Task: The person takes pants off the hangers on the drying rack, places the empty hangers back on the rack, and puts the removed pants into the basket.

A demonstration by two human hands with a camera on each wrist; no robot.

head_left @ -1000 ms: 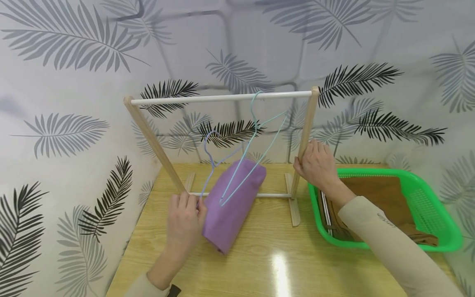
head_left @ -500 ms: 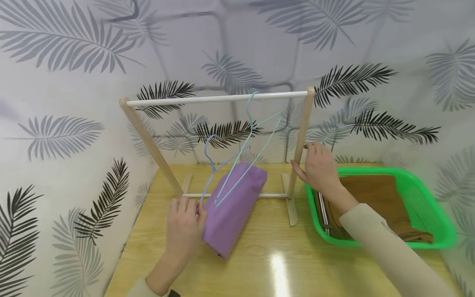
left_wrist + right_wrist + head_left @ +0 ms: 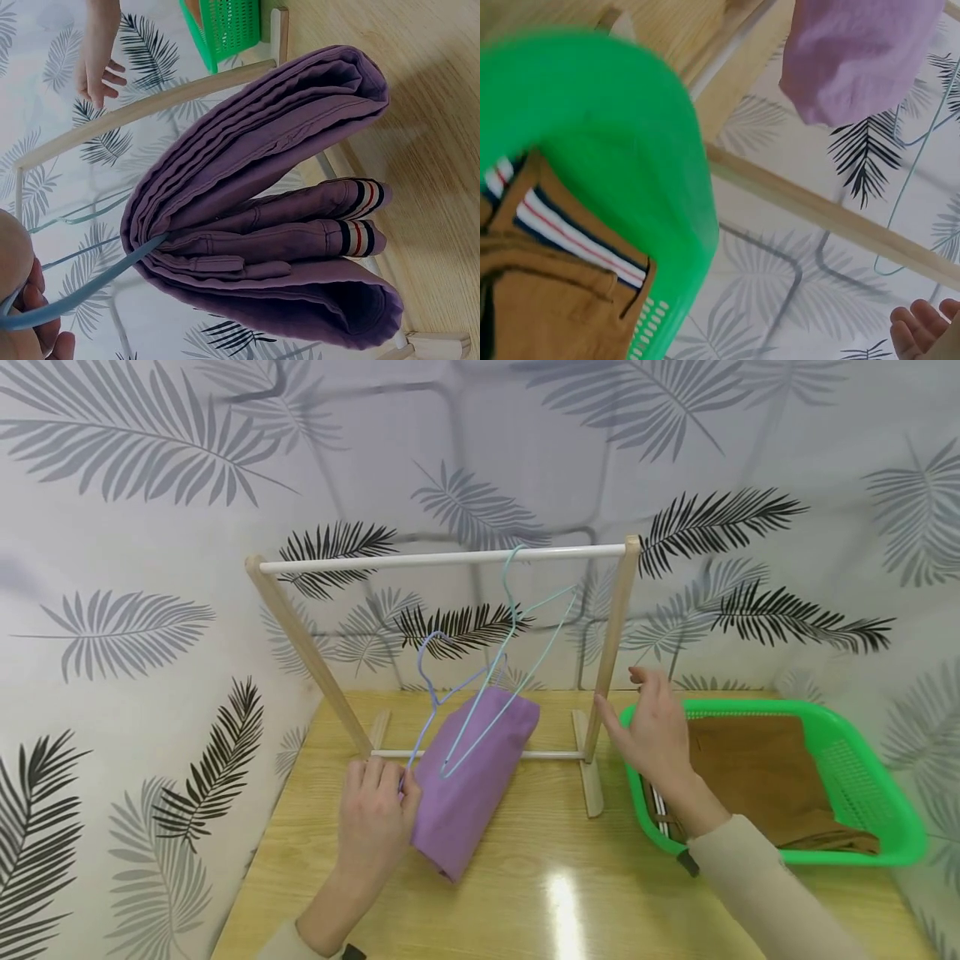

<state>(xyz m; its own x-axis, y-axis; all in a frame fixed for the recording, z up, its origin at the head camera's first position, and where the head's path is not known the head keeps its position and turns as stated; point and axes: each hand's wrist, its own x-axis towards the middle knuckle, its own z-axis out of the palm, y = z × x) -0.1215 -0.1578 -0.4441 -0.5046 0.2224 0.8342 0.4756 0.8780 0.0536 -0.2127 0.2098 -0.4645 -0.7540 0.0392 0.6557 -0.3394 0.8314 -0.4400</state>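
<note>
My left hand [image 3: 375, 814] grips a blue clothes hanger [image 3: 435, 700] near its left end. Over that hanger hangs a folded purple garment [image 3: 472, 793]; the left wrist view shows its layers and striped trim [image 3: 367, 199]. The hanger's hook points up, below the rack's white top bar [image 3: 442, 559] and apart from it. My right hand [image 3: 656, 735] has its fingers loosely spread and holds nothing. Its thumb tip lies beside the rack's right wooden post [image 3: 617, 627]; whether they touch I cannot tell. A teal hanger [image 3: 514, 618] hangs from the bar, bare, in front of the purple garment.
A green basket [image 3: 900, 810] stands on the table [image 3: 510, 910] at right, holding folded brown clothing [image 3: 757, 768]. Striped trim [image 3: 585, 240] shows on the brown clothing in the right wrist view. The rack's right foot [image 3: 592, 787] sits left of the basket. Behind is a leaf-patterned wall [image 3: 150, 693].
My right hand has let go of the rack's right post, and its fingers have spread and moved slightly right and down. The left hand with hanger and purple garment has hardly moved.
</note>
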